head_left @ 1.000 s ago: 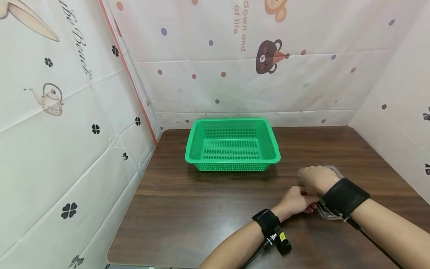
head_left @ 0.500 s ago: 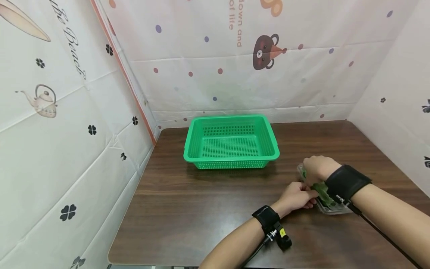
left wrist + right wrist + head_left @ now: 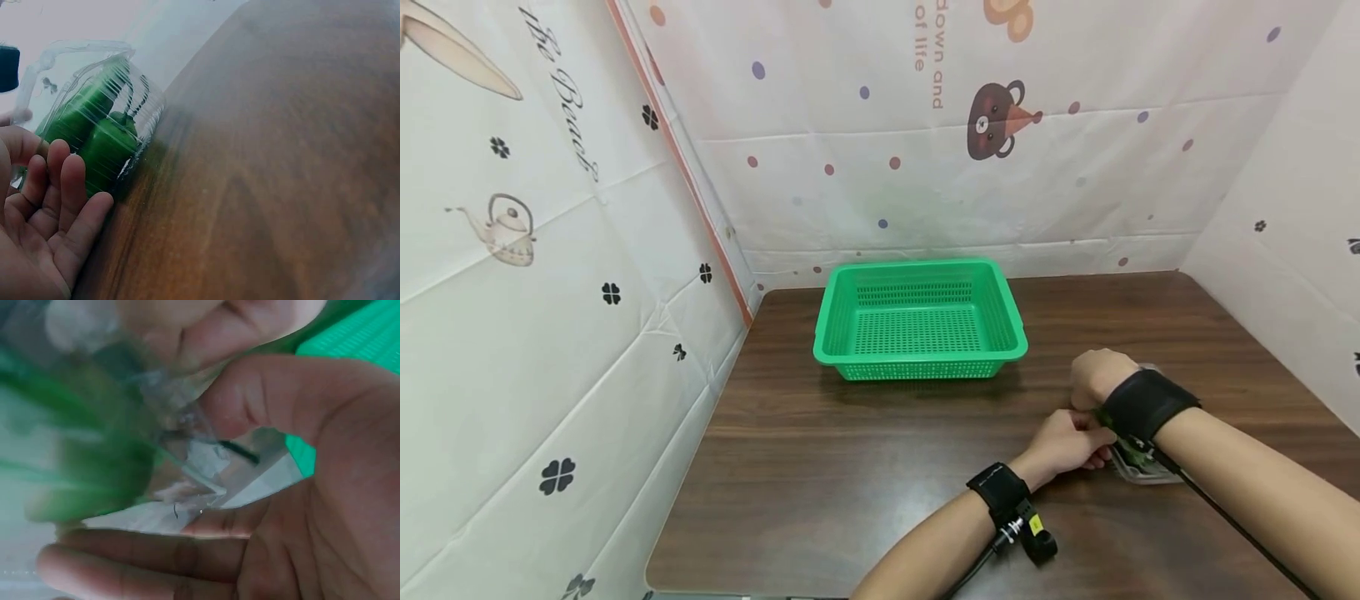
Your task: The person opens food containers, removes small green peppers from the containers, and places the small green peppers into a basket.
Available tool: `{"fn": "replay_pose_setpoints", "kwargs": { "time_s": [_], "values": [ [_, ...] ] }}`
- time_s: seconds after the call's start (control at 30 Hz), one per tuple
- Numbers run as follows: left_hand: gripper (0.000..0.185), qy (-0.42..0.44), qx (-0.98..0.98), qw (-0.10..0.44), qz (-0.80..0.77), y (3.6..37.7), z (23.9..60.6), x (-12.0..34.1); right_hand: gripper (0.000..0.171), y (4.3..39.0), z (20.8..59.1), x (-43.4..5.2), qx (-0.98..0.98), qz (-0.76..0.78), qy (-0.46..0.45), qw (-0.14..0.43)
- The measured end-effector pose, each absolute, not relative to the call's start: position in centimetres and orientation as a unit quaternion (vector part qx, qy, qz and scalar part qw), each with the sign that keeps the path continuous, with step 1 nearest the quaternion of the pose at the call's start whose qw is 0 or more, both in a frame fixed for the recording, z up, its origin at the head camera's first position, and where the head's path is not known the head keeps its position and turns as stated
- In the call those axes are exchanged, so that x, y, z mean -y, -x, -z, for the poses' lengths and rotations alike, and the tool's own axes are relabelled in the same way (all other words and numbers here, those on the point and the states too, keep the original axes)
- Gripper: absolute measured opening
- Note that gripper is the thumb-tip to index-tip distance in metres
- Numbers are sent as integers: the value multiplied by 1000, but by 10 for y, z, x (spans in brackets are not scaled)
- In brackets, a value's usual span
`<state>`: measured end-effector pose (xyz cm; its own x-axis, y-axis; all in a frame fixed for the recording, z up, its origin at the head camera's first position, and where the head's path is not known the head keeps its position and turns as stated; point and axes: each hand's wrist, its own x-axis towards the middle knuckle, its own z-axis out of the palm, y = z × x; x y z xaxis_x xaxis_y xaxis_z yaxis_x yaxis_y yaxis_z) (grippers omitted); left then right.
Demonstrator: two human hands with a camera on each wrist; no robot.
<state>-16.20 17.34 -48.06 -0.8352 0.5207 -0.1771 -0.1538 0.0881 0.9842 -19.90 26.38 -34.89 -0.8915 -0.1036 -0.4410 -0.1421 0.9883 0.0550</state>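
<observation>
"How will your clear box point(image 3: 1144, 477) handle?"

"Light, I'd guess, with thin, slippery plastic. Pinch the stiff rim, so you don't squash the green veggies point(image 3: 109, 150) inside."

"Where is it?"

"On the counter point(image 3: 850, 467), three o'clock from your left grip point(image 3: 1070, 442), five from your right grip point(image 3: 1097, 379). The left is nearly closed, pinching its edge. Your right thumb point(image 3: 250, 400) touches plastic; I can't tell if that grip holds it."

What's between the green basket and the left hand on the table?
Only bare brown tabletop lies between the green basket and the left hand; the head view shows it.
</observation>
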Motion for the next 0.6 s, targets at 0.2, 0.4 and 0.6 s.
{"fn": "replay_pose_setpoints", "kwargs": {
  "time_s": [0.2, 0.4, 0.6],
  "values": [
    [26, -130, -693, 245, -666, 161, 481, -174, 9, 197, 356, -264, -981, -18, 119, 154],
    [23, -117, -702, 244, -659, 161, 483, -176, 15, 202, 357, -270, -977, -17, 143, 158],
    [23, -111, -699, 253, -659, 160, 484, -177, 8, 207, 349, -278, -965, 1, 161, 207]
  ]
}}
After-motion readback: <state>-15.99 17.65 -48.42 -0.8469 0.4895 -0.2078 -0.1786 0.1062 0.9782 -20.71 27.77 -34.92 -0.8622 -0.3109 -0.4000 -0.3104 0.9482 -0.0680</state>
